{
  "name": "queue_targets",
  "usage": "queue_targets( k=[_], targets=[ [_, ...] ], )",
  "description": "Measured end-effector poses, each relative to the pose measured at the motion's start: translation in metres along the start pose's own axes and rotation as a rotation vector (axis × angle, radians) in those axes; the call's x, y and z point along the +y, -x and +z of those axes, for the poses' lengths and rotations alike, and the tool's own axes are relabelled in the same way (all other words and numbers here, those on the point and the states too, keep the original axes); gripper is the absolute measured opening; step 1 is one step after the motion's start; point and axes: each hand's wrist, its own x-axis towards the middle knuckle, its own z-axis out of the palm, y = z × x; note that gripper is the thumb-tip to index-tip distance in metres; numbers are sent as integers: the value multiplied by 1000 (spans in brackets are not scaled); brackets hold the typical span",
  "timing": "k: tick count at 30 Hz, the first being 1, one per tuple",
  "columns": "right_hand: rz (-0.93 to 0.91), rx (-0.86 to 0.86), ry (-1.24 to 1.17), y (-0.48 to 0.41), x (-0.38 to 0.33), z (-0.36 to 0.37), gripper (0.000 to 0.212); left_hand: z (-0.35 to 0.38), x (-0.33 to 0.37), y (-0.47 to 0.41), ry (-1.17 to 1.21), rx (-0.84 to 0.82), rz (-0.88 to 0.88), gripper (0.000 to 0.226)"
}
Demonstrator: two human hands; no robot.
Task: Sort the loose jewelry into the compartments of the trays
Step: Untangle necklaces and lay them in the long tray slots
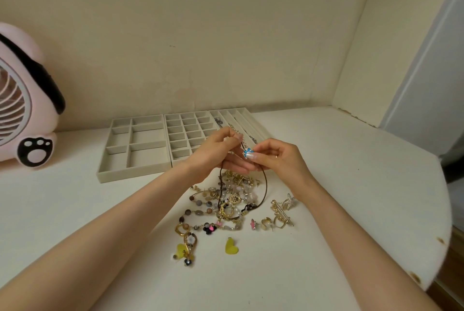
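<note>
Head view: I look down over both forearms at one white table (351,185) set in a cream corner.
Fan (22,100): one, pink with a paw print, at the far left of the table.
Trays: three beige ones in a row along the far side, edges touching.
Left tray (125,174): a few cells of mixed sizes.
Middle tray (178,154): three columns of small cells, its near right part hidden by my hand.
Right tray (247,120): long narrow slots running near to far, with thin chains lying in the left ones.
Hands: two, raised close together over the near ends of the middle and right trays.
Left hand (218,152): thumb and forefinger pinch the cord high up; the other fingers stretch out below.
Right hand (278,157): fingertips pinch the pendant.
Pile (231,200): one loose heap of beads and gold pieces, just near of my hands.
Cord necklace (263,185): one, dark brown, hanging as a long loop; its long axis runs from my fingers down toward me, and the low end rests on the pile.
Blue pendant (247,152): one, at the top of the loop, between my two hands.
Starfish brooch (288,201): one, just right of the pile.
Yellow hearts: two, nearest me, one (231,246) lying alone, one (180,250) against a gold piece at the left.
</note>
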Motion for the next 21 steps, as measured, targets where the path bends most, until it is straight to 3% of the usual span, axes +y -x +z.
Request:
queue_targets(
  k=[11, 21],
  targets=[
    [22, 2, 20, -2, -1, -7, 4, -5, 3, -2, -81, -11, 10, 19],
    [-63, -6, 81, -2, 2, 0, 13, -4, 3, -1, -124, -11, 29, 21]
  ],
)
